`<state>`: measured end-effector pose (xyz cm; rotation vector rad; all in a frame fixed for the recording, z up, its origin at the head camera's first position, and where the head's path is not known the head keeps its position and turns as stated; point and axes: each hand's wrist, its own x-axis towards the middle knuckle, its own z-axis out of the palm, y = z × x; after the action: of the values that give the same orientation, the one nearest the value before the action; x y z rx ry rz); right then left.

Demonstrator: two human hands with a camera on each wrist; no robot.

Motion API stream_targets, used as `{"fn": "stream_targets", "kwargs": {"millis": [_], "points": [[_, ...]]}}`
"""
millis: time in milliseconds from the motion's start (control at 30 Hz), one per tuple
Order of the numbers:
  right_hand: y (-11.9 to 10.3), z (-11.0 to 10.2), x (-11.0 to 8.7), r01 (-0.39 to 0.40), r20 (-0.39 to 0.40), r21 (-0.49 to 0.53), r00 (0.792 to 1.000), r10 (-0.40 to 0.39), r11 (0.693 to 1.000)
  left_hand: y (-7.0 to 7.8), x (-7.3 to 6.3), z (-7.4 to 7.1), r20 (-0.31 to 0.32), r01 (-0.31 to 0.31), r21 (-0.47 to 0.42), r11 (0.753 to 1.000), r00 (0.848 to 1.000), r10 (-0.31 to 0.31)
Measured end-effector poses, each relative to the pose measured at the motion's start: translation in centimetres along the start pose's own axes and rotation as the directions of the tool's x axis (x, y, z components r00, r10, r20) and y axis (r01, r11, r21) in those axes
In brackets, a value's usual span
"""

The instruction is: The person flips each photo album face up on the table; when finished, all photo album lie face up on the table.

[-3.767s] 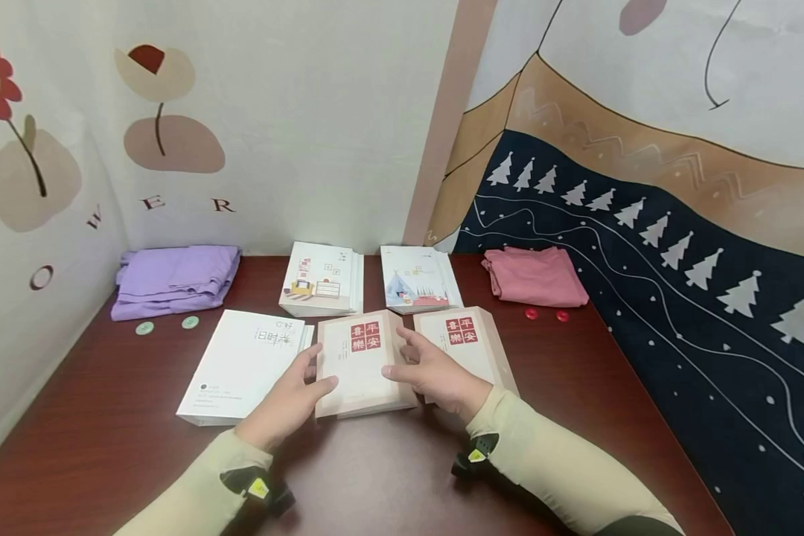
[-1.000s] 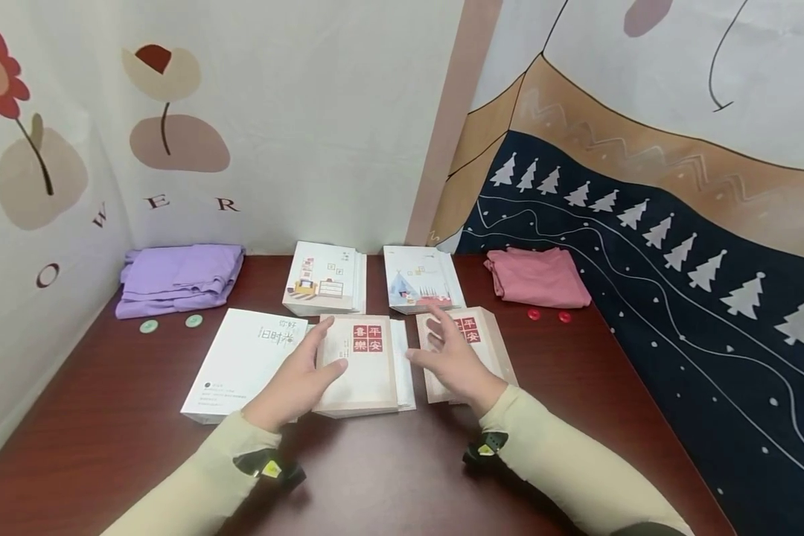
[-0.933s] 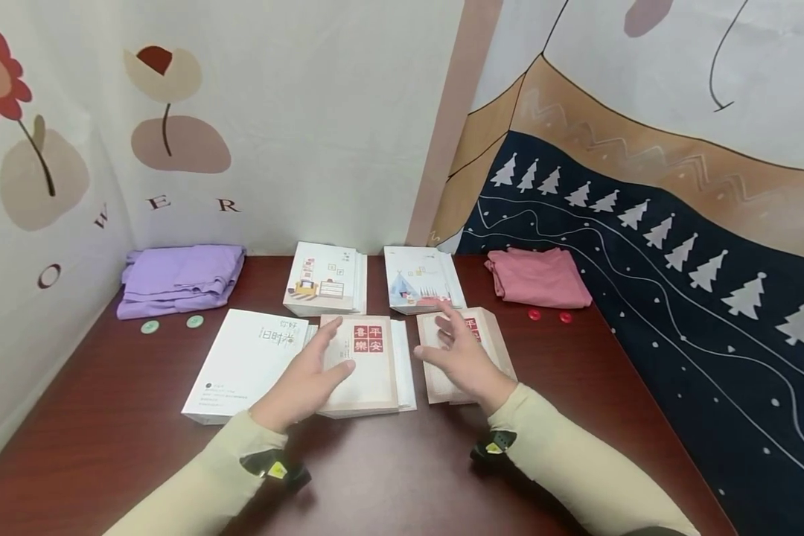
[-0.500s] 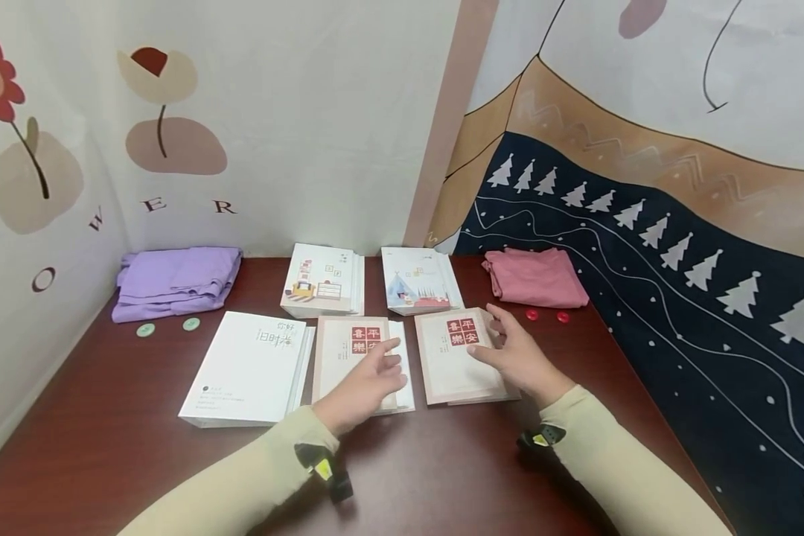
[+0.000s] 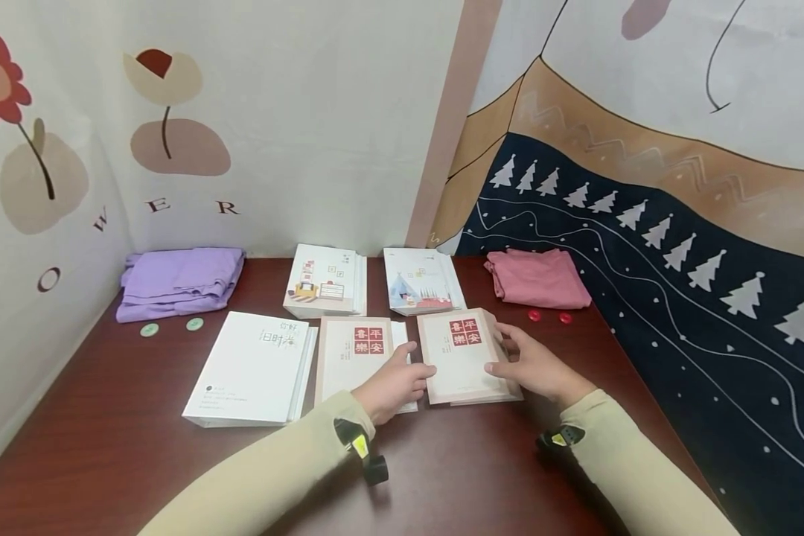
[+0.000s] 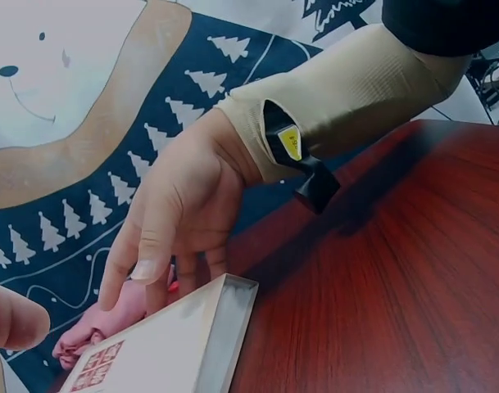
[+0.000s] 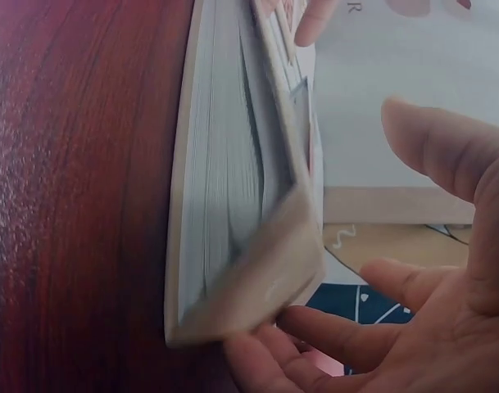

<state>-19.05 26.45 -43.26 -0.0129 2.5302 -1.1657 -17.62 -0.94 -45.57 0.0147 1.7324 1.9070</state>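
Observation:
In the head view, a beige book (image 5: pixel 465 365) with red square characters lies at the right of the front row. My right hand (image 5: pixel 543 368) is at its right side, fingertips touching the edge. The right wrist view shows those fingers (image 7: pixel 315 352) against the book's beige side, the thumb away from it. My left hand (image 5: pixel 391 383) reaches over a similar beige book (image 5: pixel 348 365), thumb close to the right book's left edge; contact is unclear. The left wrist view shows the right hand (image 6: pixel 183 205) beside the cover (image 6: pixel 163 348).
A white book (image 5: pixel 244 372) lies at front left. Two illustrated books (image 5: pixel 321 279) stand in the back row. Folded purple cloth (image 5: pixel 181 279) with green buttons (image 5: pixel 150 330) is at back left, pink cloth (image 5: pixel 536 279) with red buttons (image 5: pixel 534 316) at back right.
Both hands have left the middle beige book and moved right, to the right beige book. White now shows along the middle book's right side.

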Motion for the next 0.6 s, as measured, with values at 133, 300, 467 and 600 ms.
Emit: {"fn": "stream_targets", "kwargs": {"millis": [133,300,467,600], "points": [[0.1,-0.1,0.2,-0.009,0.013,-0.009,1.000,0.009,1.000,0.0,0.8,0.6,-0.039,-0.008,0.012,1.000,0.999,0.008],[0.1,0.0,0.2,-0.006,0.014,-0.004,1.000,0.006,1.000,-0.2,1.5,1.3,-0.089,-0.018,0.088,0.996,0.996,0.026],[0.2,0.1,0.2,-0.004,0.012,-0.008,1.000,0.004,1.000,-0.2,1.6,1.7,-0.112,-0.025,0.155,0.988,0.993,0.043],[0.3,0.1,0.2,-0.005,0.014,-0.010,1.000,0.005,1.000,-0.1,1.7,2.0,-0.114,-0.045,0.163,0.986,0.991,0.065]]}}
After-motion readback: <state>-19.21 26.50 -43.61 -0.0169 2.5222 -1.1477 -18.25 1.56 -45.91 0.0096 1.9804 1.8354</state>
